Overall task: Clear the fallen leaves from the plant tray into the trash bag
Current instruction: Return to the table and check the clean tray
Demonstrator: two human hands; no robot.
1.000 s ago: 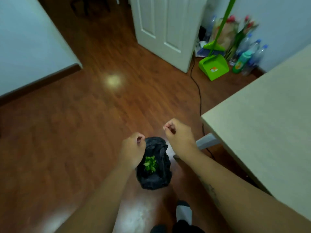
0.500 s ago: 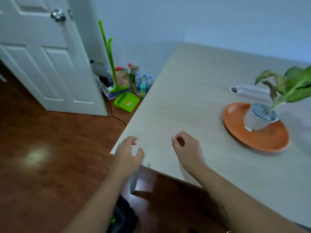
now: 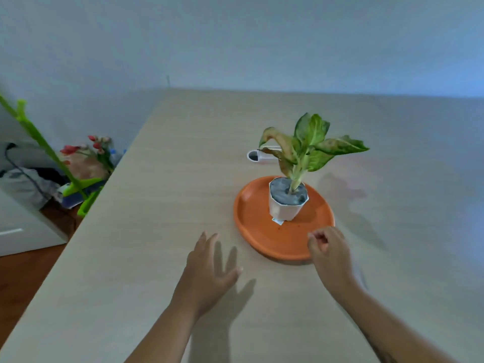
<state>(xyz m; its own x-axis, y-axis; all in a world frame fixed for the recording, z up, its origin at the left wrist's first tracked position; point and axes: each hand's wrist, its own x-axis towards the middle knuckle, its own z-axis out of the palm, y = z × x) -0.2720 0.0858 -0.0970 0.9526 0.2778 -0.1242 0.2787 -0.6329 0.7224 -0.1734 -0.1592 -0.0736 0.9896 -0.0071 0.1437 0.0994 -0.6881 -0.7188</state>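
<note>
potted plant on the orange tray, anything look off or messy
The green-leaved plant in the white pot has browned, drooping leaves on its left side. A few tiny dark specks lie on the round orange tray in front of the pot. No whole fallen leaves are visible there.

A big pale table [image 3: 162,231] stood against a light blue wall [image 3: 235,43]. The floor [image 3: 15,279] was brown wood.
</note>
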